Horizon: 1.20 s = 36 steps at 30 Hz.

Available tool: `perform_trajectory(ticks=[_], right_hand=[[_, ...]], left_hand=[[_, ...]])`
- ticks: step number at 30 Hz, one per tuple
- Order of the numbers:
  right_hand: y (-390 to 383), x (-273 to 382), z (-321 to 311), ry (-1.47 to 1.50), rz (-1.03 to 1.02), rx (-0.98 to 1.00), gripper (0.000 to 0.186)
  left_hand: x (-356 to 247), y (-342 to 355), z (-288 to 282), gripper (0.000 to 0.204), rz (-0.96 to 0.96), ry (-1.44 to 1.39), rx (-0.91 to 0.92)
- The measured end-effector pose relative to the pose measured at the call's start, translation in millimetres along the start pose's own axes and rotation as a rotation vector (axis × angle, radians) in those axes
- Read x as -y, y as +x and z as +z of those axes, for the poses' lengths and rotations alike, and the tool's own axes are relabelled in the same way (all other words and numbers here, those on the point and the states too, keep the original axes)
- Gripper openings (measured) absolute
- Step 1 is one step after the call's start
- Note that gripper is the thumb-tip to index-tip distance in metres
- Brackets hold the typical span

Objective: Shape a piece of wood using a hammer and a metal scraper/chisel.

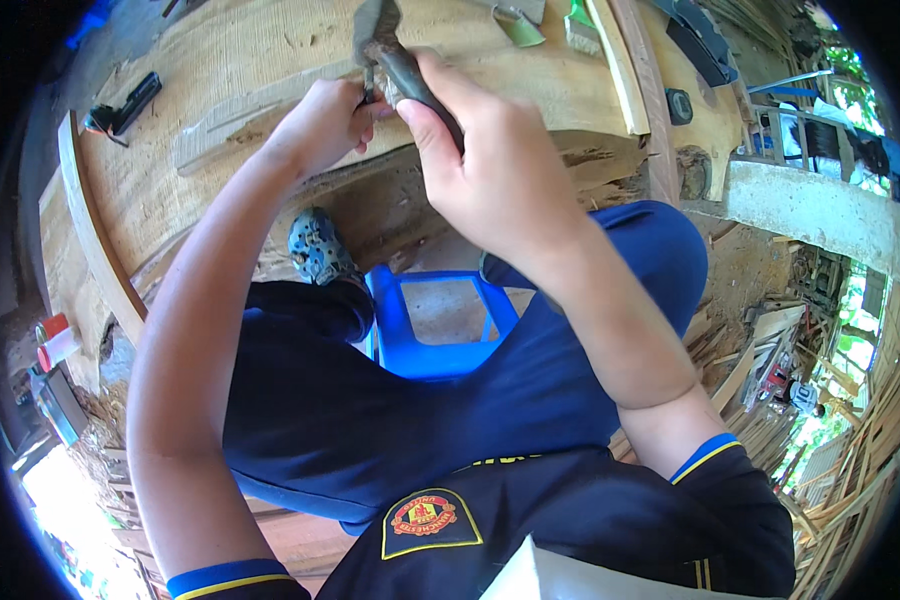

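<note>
My right hand (500, 165) is closed around the dark handle of a hammer (410, 80), whose grey metal head points up toward the top edge. Just left of it, my left hand (325, 125) pinches a thin dark metal rod (369, 82) whose kind I cannot make out. The hammer head is right by the rod's upper end; whether they touch I cannot tell. Both hands are over the near edge of a thick wooden slab (240, 50). A flat grey-brown board (220, 135) lies on the slab beside my left wrist.
Left on the slab is a black tool (130, 105); a green-handled brush (582, 30) lies at the far side. Wooden strips (100, 230) edge the slab. A blue plastic stool (420, 355) is between my legs, near my patterned clog (320, 245). Scrap wood (770, 340) is piled right.
</note>
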State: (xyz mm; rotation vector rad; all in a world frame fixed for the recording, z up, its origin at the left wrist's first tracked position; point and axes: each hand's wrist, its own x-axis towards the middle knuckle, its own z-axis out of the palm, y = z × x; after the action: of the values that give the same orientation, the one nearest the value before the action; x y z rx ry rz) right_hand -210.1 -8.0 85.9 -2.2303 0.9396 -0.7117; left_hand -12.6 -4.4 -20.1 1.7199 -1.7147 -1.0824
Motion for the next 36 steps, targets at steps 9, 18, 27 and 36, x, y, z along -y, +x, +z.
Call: perform_trajectory(ticks=[9, 18, 27, 36], right_hand=[[-3.5, 7.7, 3.2, 0.028, -0.02, -0.046, 0.031], [5.1, 35.4, -24.9, 0.349, -0.153, -0.292, 0.027], [-3.0, 21.6, -6.3, 0.079, 0.007, -0.09, 0.033], [12.4, 38.7, -39.0, 0.254, -0.169, -0.242, 0.018]], left_hand=[[-0.3, -7.2, 0.5, 0.029, 0.088, 0.038, -0.105], [0.0, -13.2, -1.1, 0.026, 0.007, 0.042, -0.08], [0.6, -11.2, -2.8, 0.029, 0.003, 0.029, -0.039], [-4.4, -11.9, -6.9, 0.029, -0.021, 0.028, -0.037]])
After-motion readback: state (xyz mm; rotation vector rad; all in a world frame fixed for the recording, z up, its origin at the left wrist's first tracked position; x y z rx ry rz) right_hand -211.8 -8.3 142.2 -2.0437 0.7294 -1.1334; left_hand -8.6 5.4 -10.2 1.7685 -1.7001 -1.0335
